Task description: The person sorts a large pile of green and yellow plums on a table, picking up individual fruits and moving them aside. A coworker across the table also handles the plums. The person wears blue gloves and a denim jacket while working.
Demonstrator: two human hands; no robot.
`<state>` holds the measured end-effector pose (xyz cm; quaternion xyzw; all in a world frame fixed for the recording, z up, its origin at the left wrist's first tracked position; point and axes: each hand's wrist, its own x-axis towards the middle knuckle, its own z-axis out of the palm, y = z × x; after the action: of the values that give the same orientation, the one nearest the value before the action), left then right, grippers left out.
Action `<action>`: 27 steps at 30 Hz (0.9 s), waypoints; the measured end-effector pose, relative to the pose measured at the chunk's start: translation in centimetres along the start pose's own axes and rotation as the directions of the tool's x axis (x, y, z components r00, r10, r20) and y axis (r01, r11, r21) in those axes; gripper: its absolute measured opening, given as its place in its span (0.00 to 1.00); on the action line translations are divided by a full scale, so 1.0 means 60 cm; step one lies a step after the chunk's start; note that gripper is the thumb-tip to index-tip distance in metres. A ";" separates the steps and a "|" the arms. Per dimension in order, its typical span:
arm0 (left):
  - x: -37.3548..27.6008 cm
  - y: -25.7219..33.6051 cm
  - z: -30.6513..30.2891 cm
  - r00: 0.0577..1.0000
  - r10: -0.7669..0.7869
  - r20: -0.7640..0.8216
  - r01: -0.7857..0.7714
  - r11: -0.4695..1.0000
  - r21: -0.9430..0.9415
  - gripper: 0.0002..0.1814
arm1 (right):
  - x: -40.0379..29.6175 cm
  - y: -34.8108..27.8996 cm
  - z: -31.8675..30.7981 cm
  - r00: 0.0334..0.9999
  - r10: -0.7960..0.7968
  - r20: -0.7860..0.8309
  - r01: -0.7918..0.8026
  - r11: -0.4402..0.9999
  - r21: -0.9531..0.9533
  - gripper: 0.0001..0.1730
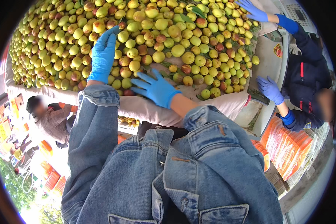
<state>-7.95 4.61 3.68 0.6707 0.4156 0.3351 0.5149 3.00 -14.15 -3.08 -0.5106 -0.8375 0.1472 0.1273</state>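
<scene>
Green, yellow and reddish jujube fruits (177, 50) lie spread over a cloth-covered sorting table (145, 107), with some green leaves (198, 12) among them. My left hand (103, 53), in a blue glove, reaches up over the fruits, its fingers together and bent towards the right; whether it holds a fruit cannot be told. Lower and to the right, my right hand (156, 89), also gloved in blue, lies palm down with fingers spread at the table's near edge. Its fingertips are beside several fruits, and nothing is seen in its grip.
At the right, a co-worker's gloved hands (270, 89) rest by a grey metal chute (268, 60). Orange crates (286, 148) wrapped in film stand below them. Another person (51, 120) is at the lower left, near stacked orange crates (51, 179).
</scene>
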 end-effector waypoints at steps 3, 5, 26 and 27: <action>0.001 -0.005 -0.015 0.997 0.077 0.000 -0.077 0.991 0.113 0.15 | -0.074 0.035 -0.025 0.996 0.080 0.048 -0.077 0.995 -0.062 0.27; -0.005 -0.003 -0.024 0.985 0.174 0.016 -0.170 0.937 0.304 0.16 | -0.130 0.062 -0.046 0.975 0.215 0.062 -0.205 0.969 -0.138 0.29; -0.091 -0.089 0.072 0.844 0.143 0.517 -0.528 0.391 0.754 0.33 | -0.237 0.062 -0.106 0.732 0.682 0.001 -0.680 0.730 -0.062 0.44; -0.087 -0.089 0.078 0.837 0.149 0.527 -0.536 0.422 0.731 0.33 | -0.228 0.073 -0.100 0.712 0.701 -0.040 -0.702 0.712 -0.024 0.44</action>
<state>-7.23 -1.36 -2.73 0.9574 0.2664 0.0457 0.1014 14.85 -23.79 -0.05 -0.7943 -0.5821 0.1616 0.0644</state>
